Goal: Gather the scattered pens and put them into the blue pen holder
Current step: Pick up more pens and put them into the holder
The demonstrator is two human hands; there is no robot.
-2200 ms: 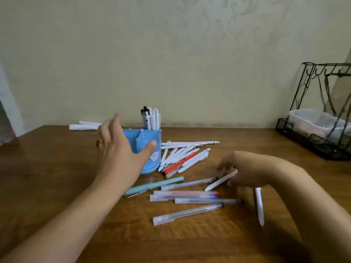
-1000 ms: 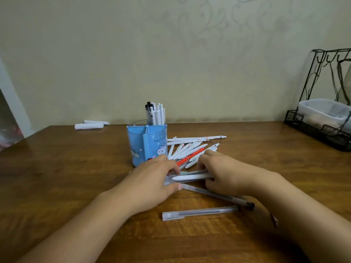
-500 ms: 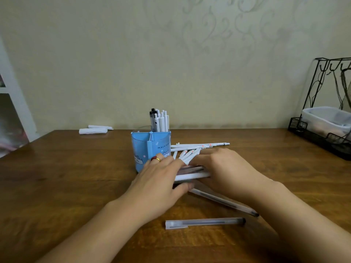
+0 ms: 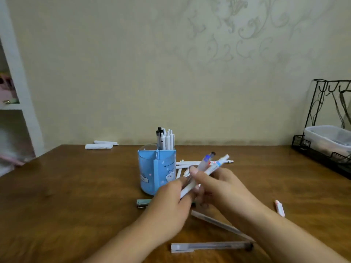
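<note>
- The brown wooden table (image 4: 76, 196) fills the lower half of the view and stands against a pale wall (image 4: 133, 73) with faint swirl shapes.
- A white shelf (image 4: 17, 76) stands at the far left.
- A black wire rack (image 4: 321, 141) sits at the table's far right edge, with a white tub (image 4: 328, 137) inside it.
- The left hand (image 4: 169, 209) and the right hand (image 4: 224, 188) meet in the middle, just in front of the holder.
- Both hands have their fingers curled round a bunch of pens (image 4: 205, 169). The bunch is lifted off the table and tilts up to the right. One pen in it has a blue end, and the others look white.
- The blue pen holder (image 4: 156, 173) stands upright near the middle of the table. It has little cartoon animals on it. It is just behind the left hand.
- Some white and black pens (image 4: 166, 139) stand upright in the holder's back part.
- A pile of white pens (image 4: 190, 164) lies on the table just right of the holder, behind the hands.
- A clear pen (image 4: 210, 246) lies flat near the front edge of the table.
- Another clear pen (image 4: 214, 221) lies slanted under the right arm.
- A green pen (image 4: 143, 202) pokes out from under the left hand.
- A small white and pink pen (image 4: 279, 207) lies alone to the right of the right arm.
- Two white rolled things (image 4: 98, 145) lie at the back left of the table. I cannot tell what they are.
</note>
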